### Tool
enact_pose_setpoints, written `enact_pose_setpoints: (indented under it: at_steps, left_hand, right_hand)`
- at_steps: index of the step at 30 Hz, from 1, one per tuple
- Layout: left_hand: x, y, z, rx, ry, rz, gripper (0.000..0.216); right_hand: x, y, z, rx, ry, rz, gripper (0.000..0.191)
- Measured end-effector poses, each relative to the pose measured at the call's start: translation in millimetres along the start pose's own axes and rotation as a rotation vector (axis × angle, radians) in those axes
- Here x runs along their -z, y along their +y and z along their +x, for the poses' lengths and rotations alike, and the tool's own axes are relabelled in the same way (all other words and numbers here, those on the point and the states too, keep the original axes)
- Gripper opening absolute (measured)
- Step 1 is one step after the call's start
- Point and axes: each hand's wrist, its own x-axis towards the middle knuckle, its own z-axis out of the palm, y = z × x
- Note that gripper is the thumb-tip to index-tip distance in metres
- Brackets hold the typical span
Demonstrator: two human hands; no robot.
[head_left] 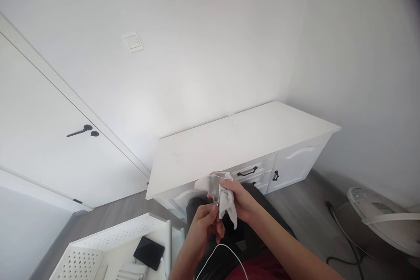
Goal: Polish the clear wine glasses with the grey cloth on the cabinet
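White cloth (227, 202): in front of the white sideboard (249, 142), bunched in the right hand (241, 199), thumb on top, likely to curb slack fabric. Left hand (209, 222): lower, close alongside, fingertips pinching a small shiny piece (216, 203), unidentifiable. White cable (226, 245): looped beneath, attachment unclear.

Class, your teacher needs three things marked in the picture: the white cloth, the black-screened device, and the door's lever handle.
White cloth (227, 202): head view, on the part hanging below the right fingers.
Black-screened device (149, 253): head view, middle of its screen.
Lever handle (78, 132): head view, middle of its bar.
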Motion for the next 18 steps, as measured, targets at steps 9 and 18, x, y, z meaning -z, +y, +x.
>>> enact_pose_setpoints:
  at_steps: [9, 18]
  left_hand:
    - [11, 12, -10, -0.284, 0.482, 0.878, 0.049]
    - [14, 3, -8, -0.234, 0.459, 1.335, 0.039]
  right_hand:
    - [22, -29, 4, 0.504, 0.581, -0.866, 0.050]
    - [19, -19, 0, 0.379, 0.317, -0.905, 0.036]
